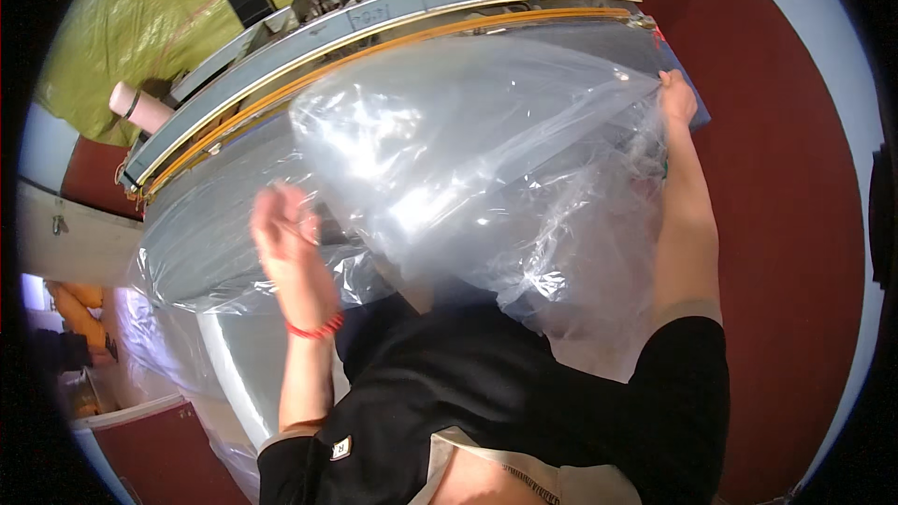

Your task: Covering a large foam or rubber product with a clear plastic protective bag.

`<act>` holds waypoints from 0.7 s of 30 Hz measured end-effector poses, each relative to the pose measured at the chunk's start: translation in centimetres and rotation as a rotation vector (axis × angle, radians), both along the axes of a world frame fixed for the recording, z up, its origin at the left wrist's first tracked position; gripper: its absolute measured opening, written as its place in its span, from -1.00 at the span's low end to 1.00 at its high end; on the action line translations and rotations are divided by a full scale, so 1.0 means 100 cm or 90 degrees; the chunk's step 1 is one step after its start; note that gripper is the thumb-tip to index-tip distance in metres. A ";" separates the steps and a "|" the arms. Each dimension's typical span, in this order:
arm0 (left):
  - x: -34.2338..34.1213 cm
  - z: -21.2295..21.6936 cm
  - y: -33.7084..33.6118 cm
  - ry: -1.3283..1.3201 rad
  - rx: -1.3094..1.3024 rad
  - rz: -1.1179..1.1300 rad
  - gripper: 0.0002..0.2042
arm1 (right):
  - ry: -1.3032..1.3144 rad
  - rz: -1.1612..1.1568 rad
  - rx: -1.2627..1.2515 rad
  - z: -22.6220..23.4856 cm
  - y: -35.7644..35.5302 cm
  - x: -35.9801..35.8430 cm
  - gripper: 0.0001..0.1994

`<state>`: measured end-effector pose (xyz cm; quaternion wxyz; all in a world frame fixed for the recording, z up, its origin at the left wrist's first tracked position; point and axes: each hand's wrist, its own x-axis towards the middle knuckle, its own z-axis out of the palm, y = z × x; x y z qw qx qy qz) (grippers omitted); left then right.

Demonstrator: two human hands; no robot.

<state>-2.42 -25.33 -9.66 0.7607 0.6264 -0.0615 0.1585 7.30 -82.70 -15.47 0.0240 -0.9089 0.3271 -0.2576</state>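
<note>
A large sheet of clear plastic film point(486, 140) spreads in front of me, creased and shining. At the far right, my right hand point(678, 100) is closed on a corner of this film and pulls it up taut. Raised on the left, my left hand point(283, 224) is blurred, with its fingers stretched up and nothing seen in them. It hovers over more clear film lying on the grey work surface point(201, 178), beside the loose edge of the lifted sheet. A red bead bracelet point(315, 328) circles the left wrist.
Behind the film runs a long grey metal machine beam point(393, 9) with an orange strip point(421, 31). A pink cylinder point(140, 108) with a dark band sits at its left end. Yellow-green sheeting point(140, 33) hangs behind. Dark red floor point(786, 224) lies at right.
</note>
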 end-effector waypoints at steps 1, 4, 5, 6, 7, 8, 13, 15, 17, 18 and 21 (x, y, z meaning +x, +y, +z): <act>-0.017 -0.009 0.000 0.171 -0.081 -0.105 -0.50 | -0.003 0.014 0.006 0.001 0.003 0.003 -0.67; -0.055 -0.060 -0.033 0.146 0.425 -0.195 -0.50 | -0.009 0.022 -0.024 0.008 0.014 0.006 -0.68; -0.052 -0.100 -0.034 0.033 0.562 -0.216 -0.56 | -0.008 0.029 -0.026 0.009 0.014 0.005 -0.68; -0.048 -0.100 -0.032 0.032 0.562 -0.211 -0.56 | -0.007 0.016 -0.016 0.008 0.011 0.004 -0.68; -0.042 -0.099 -0.029 0.107 0.505 -0.373 -0.58 | -0.007 0.004 -0.006 0.008 0.010 0.004 -0.69; -0.036 -0.097 -0.027 0.181 0.440 -0.532 -0.61 | -0.008 0.001 0.013 0.006 0.011 0.005 -0.69; -0.071 0.000 0.050 0.225 -0.390 -0.450 -0.66 | 0.023 0.013 0.009 0.000 0.007 0.013 -0.67; -0.056 0.025 0.078 0.029 -0.308 -0.557 -0.66 | 0.042 0.007 0.029 -0.002 -0.003 0.012 -0.64; -0.053 0.076 0.117 0.141 0.231 -0.504 -0.73 | 0.033 0.009 0.012 -0.013 -0.022 0.011 -0.60; -0.048 0.087 0.125 0.193 0.453 -0.465 -0.78 | 0.025 0.033 0.010 -0.011 -0.020 0.011 -0.61; -0.061 0.087 0.162 0.164 1.087 -0.054 -0.77 | 0.047 0.017 -0.027 -0.011 -0.017 0.011 -0.65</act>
